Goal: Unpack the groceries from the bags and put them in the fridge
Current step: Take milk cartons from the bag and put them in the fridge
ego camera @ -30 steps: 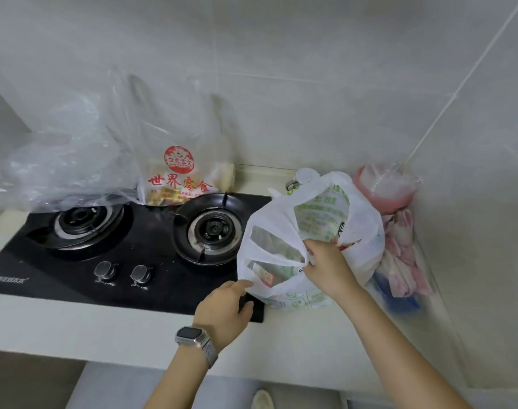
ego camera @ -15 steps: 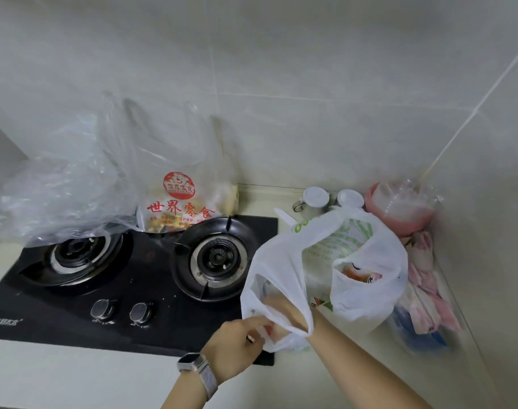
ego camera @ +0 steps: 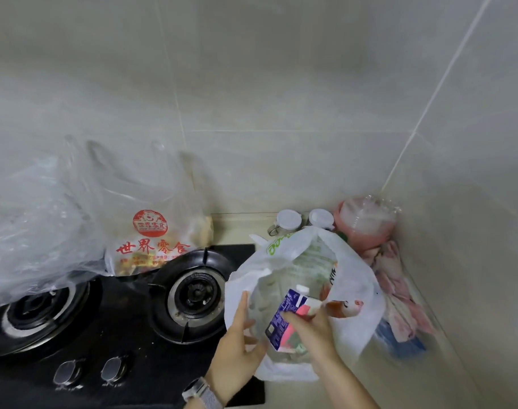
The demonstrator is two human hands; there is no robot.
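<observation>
A white plastic grocery bag with green print stands on the counter right of the stove. My right hand grips a blue and pink carton with a white cap, lifted partly out of the bag's mouth. My left hand, with a watch on its wrist, holds the bag's left rim with straight fingers. An orange-red packet shows inside the bag. A clear bag with red print holding snacks leans on the wall behind the burners.
A black two-burner gas stove fills the left. A large crumpled clear bag lies over the left burner. Two white-lidded jars, a pink container and pink packets crowd the right corner by the wall.
My right hand was reaching inside the white bag; now it has come up gripping the blue and pink carton. My left hand moved up to the bag's left rim.
</observation>
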